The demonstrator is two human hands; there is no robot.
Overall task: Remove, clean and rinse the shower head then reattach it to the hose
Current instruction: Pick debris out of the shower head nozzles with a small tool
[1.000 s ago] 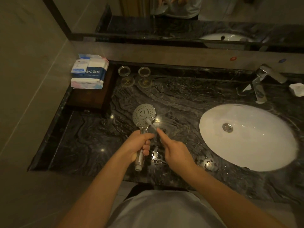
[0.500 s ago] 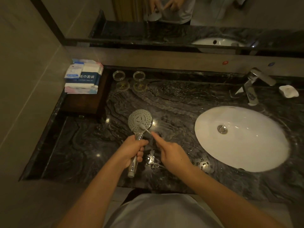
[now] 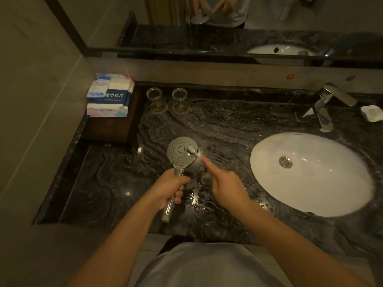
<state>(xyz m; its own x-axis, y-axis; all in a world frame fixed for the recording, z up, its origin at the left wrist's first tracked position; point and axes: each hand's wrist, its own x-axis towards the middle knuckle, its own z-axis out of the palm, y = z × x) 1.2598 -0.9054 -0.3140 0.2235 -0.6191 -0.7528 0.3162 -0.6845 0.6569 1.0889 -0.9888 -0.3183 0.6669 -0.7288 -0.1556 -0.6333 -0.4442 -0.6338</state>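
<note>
A dim bathroom with a dark veined marble counter (image 3: 238,125) under a wall mirror (image 3: 228,27). The shower head (image 3: 182,151) is held just above the counter, left of the sink (image 3: 310,175), already off its hose, with its face turned up. The left hand (image 3: 169,188) grips its chrome handle, fingers clenched round it. The right hand (image 3: 224,184), between the head and the sink, holds a toothbrush (image 3: 193,152); its index finger lies straight along the handle and the other fingers curl under.

A second ago the bristles sat at the lower edge of the face, near the neck. Now they rest on the upper right part of the face, away from the sink's side no longer. That suggests scrubbing is working across the nozzles, so cleaning is mid-way; rinsing and reattaching are not yet done.

Wet patches glint on the counter between the hands. Behind the sink stands a tap (image 3: 329,100), with a soap dish (image 3: 372,112) right of it. Far left of the sink, at the back, are 2 glasses (image 3: 166,94) and packets (image 3: 110,98) stacked on a wooden box (image 3: 109,127).
</note>
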